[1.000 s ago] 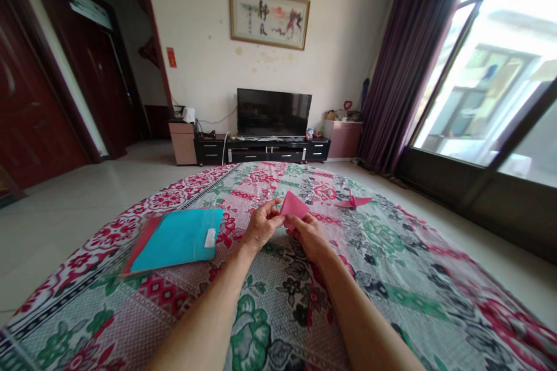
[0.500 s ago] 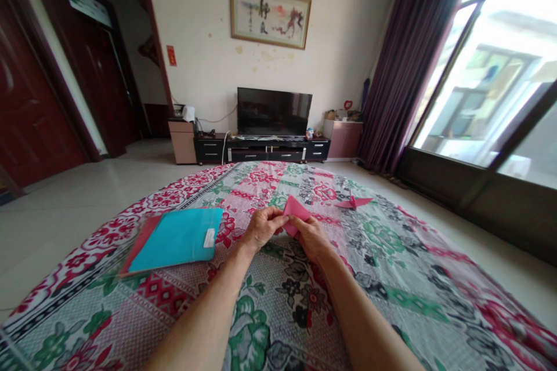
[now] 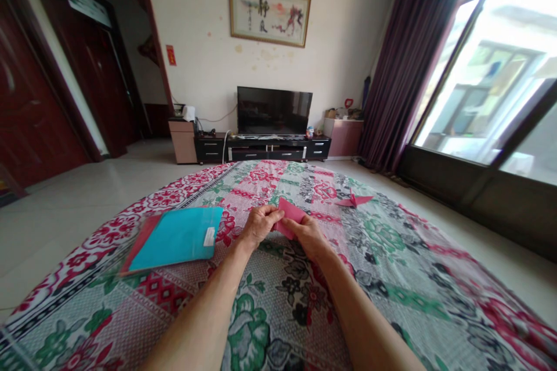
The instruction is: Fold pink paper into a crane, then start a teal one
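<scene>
A small piece of folded pink paper (image 3: 291,210) is held between both hands above the middle of the table. My left hand (image 3: 261,225) pinches its left edge with thumb and fingers. On the other side, my right hand (image 3: 310,236) grips the lower right part, its thumb lying on the paper's face. The fingers behind the paper are mostly hidden. Beyond my right hand, a folded pink paper crane (image 3: 354,201) rests on the cloth. To the left lies a clear packet of coloured paper (image 3: 178,236), with a blue sheet on top and reddish ones under it.
A patterned cloth (image 3: 252,324) in red, green and grey covers the round table. Across the floor, a television (image 3: 274,111) stands on a low black cabinet (image 3: 255,153). A purple curtain (image 3: 402,64) and a large window are at the right.
The pink paper has shifted slightly left and turned between the fingers. My left thumb now sits higher on its left edge. Both hands keep their hold.
</scene>
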### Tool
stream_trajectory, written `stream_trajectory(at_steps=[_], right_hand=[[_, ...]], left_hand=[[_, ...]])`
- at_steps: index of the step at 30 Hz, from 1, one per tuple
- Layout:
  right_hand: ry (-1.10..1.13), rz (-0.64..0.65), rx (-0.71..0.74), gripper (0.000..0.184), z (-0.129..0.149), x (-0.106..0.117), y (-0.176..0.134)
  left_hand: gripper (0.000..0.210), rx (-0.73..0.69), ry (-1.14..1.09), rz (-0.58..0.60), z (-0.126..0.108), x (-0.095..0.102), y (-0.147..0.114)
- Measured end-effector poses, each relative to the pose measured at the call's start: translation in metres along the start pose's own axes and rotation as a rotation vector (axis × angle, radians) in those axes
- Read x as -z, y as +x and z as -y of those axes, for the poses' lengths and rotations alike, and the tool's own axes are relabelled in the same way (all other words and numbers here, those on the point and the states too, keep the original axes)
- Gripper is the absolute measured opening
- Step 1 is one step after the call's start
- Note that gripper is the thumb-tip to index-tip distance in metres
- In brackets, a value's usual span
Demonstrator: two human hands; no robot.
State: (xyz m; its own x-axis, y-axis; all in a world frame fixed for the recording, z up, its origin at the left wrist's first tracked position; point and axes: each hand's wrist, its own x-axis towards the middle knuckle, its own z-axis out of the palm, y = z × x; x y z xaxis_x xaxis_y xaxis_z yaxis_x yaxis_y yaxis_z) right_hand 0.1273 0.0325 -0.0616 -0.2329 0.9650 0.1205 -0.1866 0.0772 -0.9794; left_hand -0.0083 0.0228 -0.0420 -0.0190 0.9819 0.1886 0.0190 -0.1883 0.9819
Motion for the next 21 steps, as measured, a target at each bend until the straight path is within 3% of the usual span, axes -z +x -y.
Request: stream_trajectory(at_steps=[8,12,18,21], right_hand=[[0.027,0.111,-0.053,0.039,0.006,-0.004,-0.005],[0.079,0.156,-0.059,0.04,0.009,0.0,-0.006],[0.074,-0.015,0.029,0.04,0.004,-0.003,-0.004],[0.031,-0.122,0.131,0.043,0.001,-0.006,-0.002]], left_hand=[[0.033,-0.068,-0.023,-0.097,0.004,0.004,0.006],[0.031,-0.062,-0.135,-0.134,0.004,0.007,0.006],[0.034,0.09,-0.062,0.041,0.004,0.013,0.0],[0.032,0.102,-0.069,0.058,0.005,0.015,0.0]])
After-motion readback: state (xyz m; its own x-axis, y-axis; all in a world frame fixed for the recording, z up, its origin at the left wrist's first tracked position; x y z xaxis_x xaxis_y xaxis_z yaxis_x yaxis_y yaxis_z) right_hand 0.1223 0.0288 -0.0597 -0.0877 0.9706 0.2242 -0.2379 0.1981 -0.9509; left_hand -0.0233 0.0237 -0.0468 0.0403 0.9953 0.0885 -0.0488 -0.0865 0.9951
